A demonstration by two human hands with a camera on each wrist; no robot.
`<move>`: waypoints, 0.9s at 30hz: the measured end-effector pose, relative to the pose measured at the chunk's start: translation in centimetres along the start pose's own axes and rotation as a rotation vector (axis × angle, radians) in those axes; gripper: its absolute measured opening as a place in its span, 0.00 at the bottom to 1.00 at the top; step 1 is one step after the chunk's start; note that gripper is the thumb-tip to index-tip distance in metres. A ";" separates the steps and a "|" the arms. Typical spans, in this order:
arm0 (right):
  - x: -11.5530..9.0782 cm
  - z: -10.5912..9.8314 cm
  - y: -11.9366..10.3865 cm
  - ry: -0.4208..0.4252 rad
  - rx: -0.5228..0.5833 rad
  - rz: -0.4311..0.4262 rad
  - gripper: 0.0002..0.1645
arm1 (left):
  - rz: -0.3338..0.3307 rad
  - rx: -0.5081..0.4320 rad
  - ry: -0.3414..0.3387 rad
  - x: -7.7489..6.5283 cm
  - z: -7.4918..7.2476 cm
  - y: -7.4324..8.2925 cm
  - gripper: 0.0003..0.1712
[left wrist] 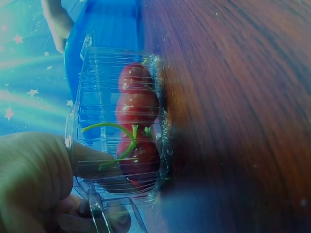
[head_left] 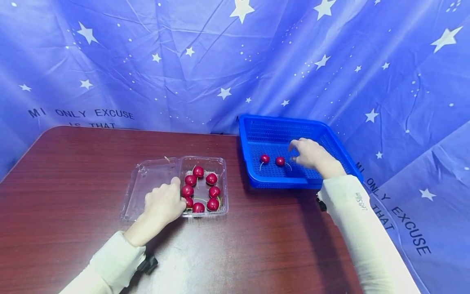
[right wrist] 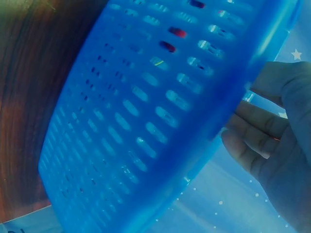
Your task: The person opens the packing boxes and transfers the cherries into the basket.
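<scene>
My left hand (head_left: 165, 200) holds the near left side of a clear plastic clamshell box (head_left: 225, 188) on the table. In the left wrist view, the wall of the box lies between its fingers. Several red cherries (head_left: 198, 172) with thin stems lie in the box, some partly covered by that hand. Over the right part of a blue plastic basket (head_left: 282, 182) hangs my right hand (head_left: 312, 155), its fingers loosely bent and holding nothing. Left of its fingertips, one cherry (head_left: 280, 161) and another cherry (head_left: 264, 159) lie on the basket floor.
The open clear lid (head_left: 141, 181) of the box lies flat to the left, joined along one side. Both containers stand on a brown wooden table (head_left: 253, 241). A blue cloth (head_left: 205, 73) with white stars hangs behind the table and along the right.
</scene>
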State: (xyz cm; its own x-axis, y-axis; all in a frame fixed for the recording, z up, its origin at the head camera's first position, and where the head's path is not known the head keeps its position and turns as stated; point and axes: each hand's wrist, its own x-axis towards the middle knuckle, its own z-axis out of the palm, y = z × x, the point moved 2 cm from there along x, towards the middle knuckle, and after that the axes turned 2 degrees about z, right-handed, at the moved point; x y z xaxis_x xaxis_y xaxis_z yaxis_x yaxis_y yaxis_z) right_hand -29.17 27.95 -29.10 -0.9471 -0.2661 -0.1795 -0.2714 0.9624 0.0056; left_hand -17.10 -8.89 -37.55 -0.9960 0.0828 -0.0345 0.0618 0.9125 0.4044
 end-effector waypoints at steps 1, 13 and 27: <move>0.0 -0.1 0.0 -0.002 0.003 0.006 0.20 | 0.000 0.000 -0.001 0.0 0.0 0.0 0.14; 0.4 -1.5 -1.0 0.034 0.071 0.047 0.22 | -0.001 0.004 -0.006 0.1 0.1 0.0 0.13; 1.7 -3.2 -4.3 0.060 0.080 -0.007 0.22 | -0.004 0.001 -0.012 0.1 0.1 -0.1 0.12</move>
State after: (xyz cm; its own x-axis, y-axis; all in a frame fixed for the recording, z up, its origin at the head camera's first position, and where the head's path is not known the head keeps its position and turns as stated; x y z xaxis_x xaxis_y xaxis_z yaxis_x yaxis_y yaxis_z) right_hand -30.11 23.16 -26.30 -0.9544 -0.2731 -0.1203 -0.2657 0.9612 -0.0744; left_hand -17.16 -8.94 -37.66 -0.9954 0.0837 -0.0477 0.0574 0.9131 0.4037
